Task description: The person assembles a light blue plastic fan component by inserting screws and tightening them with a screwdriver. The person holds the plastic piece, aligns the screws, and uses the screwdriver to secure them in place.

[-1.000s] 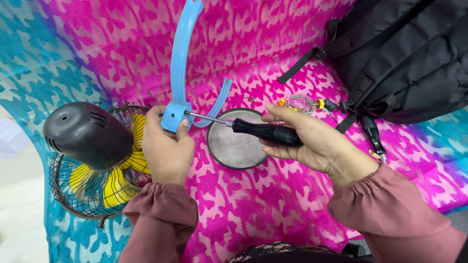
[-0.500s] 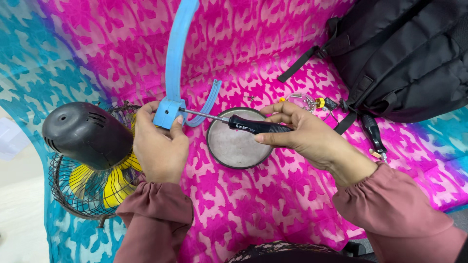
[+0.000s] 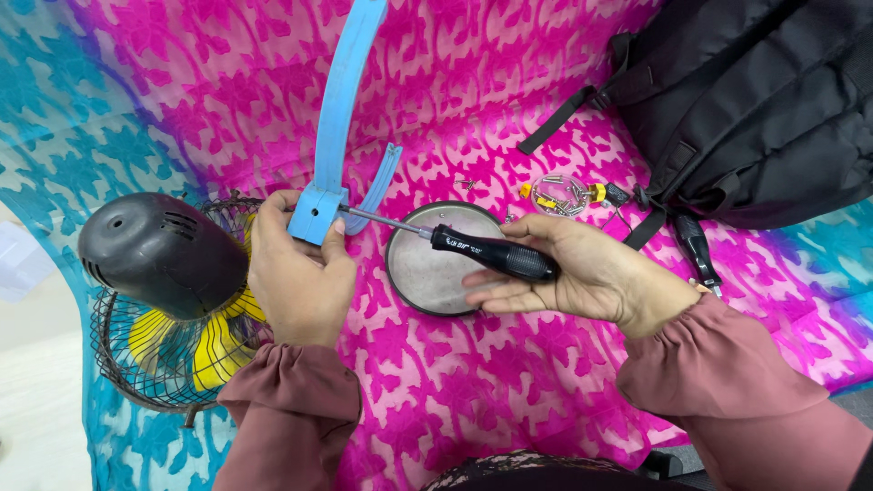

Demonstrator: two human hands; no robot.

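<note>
Left hand [image 3: 300, 273] is wrapped around the square end block of the blue bracket [image 3: 341, 118], thumb and fingers clamped on it. The bracket is a long, curved, smooth plastic arm running up and out of view, with a shorter blue strip [image 3: 377, 186] branching off beside it.

Right hand [image 3: 582, 273] holds the screwdriver [image 3: 473, 250], fingers loosely curled, fairly open, with the handle lying across them and the thumb on top. Handle is black and ribbed; the thin metal shaft runs left and its tip meets the side of the bracket's end block.

Under the shaft sits a round metal disc [image 3: 427, 277], dull grey with a dark rim, flat on the pink patterned cloth [image 3: 473, 391].

Left of the left hand: fan [image 3: 164, 291] face down, glossy black motor housing, wire cage, yellow blades showing through.

Small pile of screws and bits [image 3: 564, 195] just beyond the right hand. Black fabric backpack [image 3: 755, 100] top right, straps trailing onto the cloth.
</note>
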